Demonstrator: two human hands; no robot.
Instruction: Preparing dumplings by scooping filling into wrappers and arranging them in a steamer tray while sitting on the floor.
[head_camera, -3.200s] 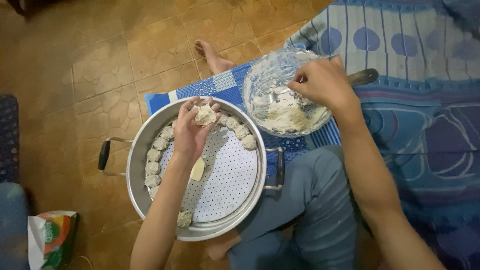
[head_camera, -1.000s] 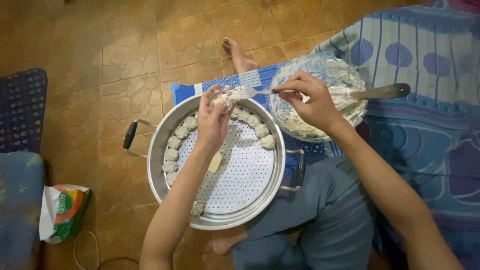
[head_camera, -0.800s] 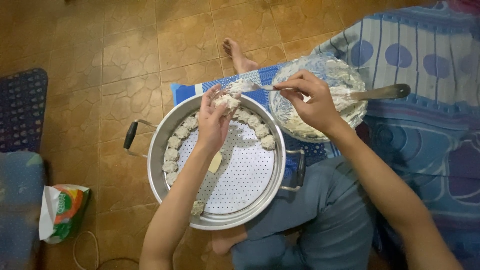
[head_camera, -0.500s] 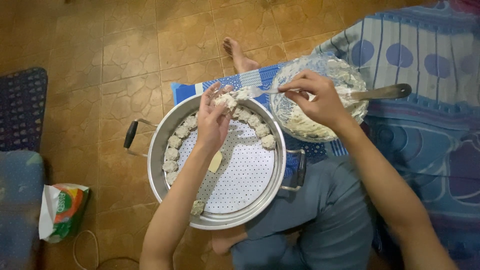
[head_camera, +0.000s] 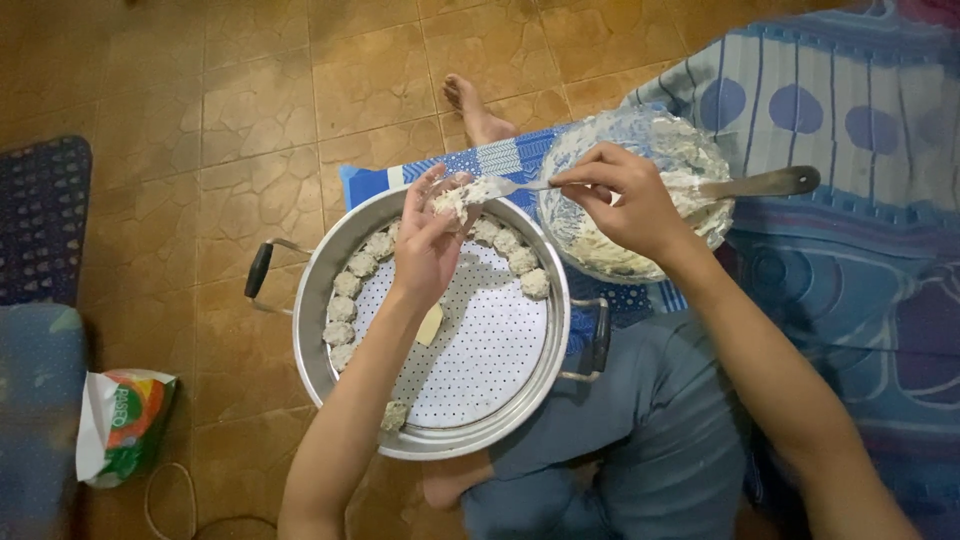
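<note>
My left hand (head_camera: 428, 243) cups a small wrapper with pale filling over the far rim of a round metal steamer tray (head_camera: 330, 250). A fork (head_camera: 510, 185) is pinched in my right hand (head_camera: 622, 200), its tip pushing filling into that wrapper. Several finished dumplings (head_camera: 352, 268) line the tray's perforated white plate in an arc along the far and left edge. One lone dumpling (head_camera: 394, 414) lies near the front rim. A glass bowl (head_camera: 690, 160) of pale filling stands right of the tray, behind my right hand, with a metal spoon handle (head_camera: 770, 183) sticking out.
A blue patterned cloth (head_camera: 500, 160) lies under tray and bowl on a brown tiled floor. My bare foot (head_camera: 470, 105) rests beyond it. A striped blue mat (head_camera: 830, 90) covers the right side. A crumpled printed bag (head_camera: 125, 425) lies at the left near a dark mesh mat (head_camera: 40, 215).
My right hand moved from the bowl toward the left hand, bringing the fork's filling to the wrapper. My left hand lifted from the tray's dumplings to its far rim.
</note>
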